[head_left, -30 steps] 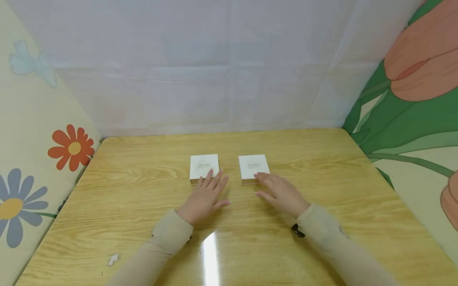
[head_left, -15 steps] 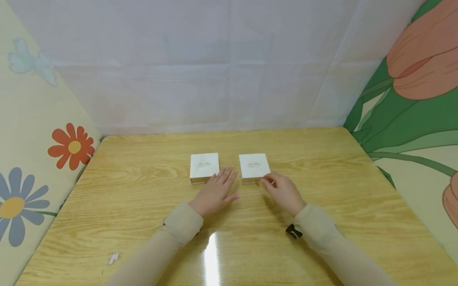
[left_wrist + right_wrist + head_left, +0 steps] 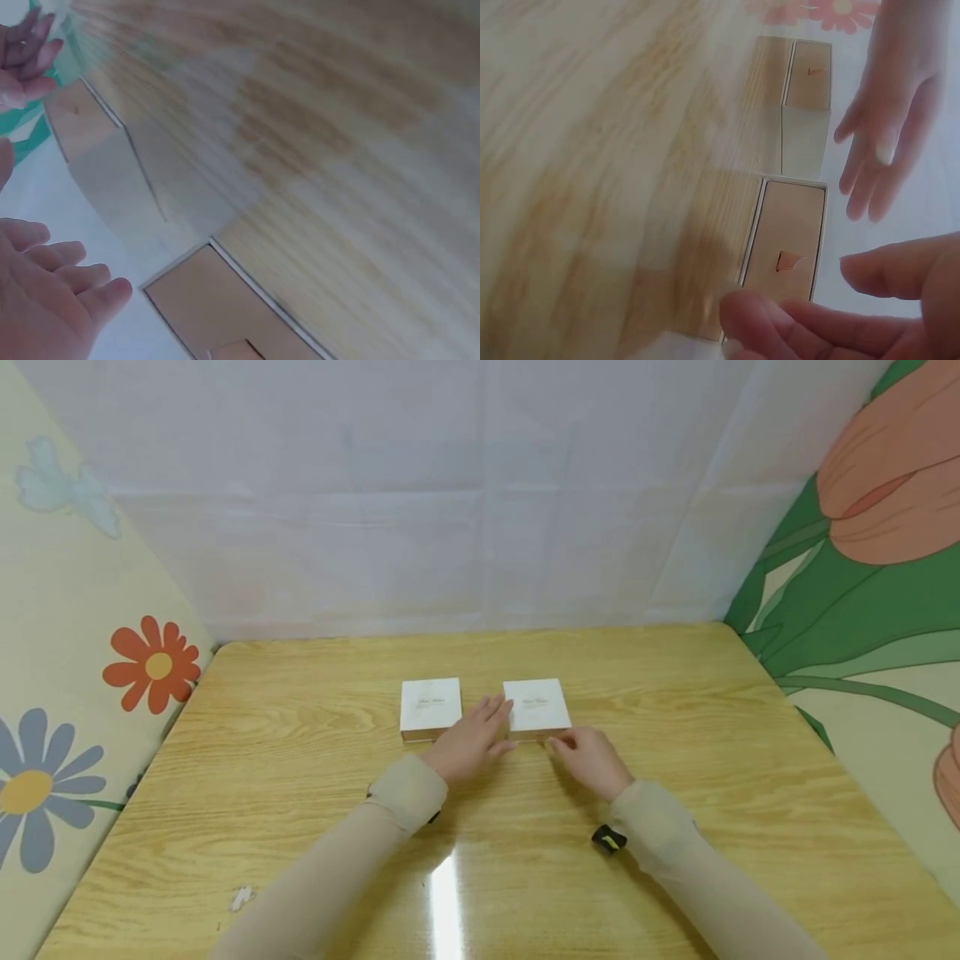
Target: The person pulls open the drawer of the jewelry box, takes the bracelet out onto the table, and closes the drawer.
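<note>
Two flat white square boxes, a left box (image 3: 431,703) and a right box (image 3: 537,706), stand side by side with a gap between them. Each has faint lettering on top and a tan drawer-like front. In the right wrist view the right box's front (image 3: 787,210) bears a small pull tab (image 3: 789,261). My left hand (image 3: 468,743), fingers extended, reaches over the gap, its fingertips at the right box's left edge; contact is unclear. My right hand (image 3: 596,764) is at that box's front right corner, thumb and fingers apart near the tab, holding nothing.
The boxes are on a wood-grain table (image 3: 300,827). A white cloth (image 3: 450,527) hangs behind its far edge, and flower-printed panels (image 3: 52,635) flank both sides. A small white mark (image 3: 242,897) shows at the table's near left.
My left hand has moved right, from the left box's front to the right box's left edge. My right hand has drawn off the right box's top to its front corner, fingers more bent.
</note>
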Available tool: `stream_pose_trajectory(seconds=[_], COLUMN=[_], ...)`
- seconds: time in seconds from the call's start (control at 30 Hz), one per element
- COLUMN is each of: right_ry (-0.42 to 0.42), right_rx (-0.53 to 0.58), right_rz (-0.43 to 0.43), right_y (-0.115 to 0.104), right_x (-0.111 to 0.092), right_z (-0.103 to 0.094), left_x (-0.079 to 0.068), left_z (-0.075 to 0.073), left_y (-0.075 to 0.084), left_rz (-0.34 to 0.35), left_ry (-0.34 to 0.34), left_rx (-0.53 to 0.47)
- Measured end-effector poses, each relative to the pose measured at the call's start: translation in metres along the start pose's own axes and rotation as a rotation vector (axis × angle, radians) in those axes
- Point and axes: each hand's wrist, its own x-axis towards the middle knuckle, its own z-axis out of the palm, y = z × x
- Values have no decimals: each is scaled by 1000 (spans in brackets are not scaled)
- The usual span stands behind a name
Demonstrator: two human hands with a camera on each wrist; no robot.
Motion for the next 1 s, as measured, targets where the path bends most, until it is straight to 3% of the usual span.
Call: stream_pose_trajectory(seconds=[0.3, 0.6, 1.0], right_ry=[-49, -93, -165], right_rx=[71, 174, 280], right_rz=[62, 136, 209], right_y=[1, 1, 2], right_x=[2, 5, 8], right_z=[4, 11, 14], left_x=[22, 40, 53], left_z=[5, 8, 10], left_y=[-4, 4, 14], left_rz=[-36, -63, -204], left_ry=[-25, -36, -50], left_rx=[-30, 20, 98])
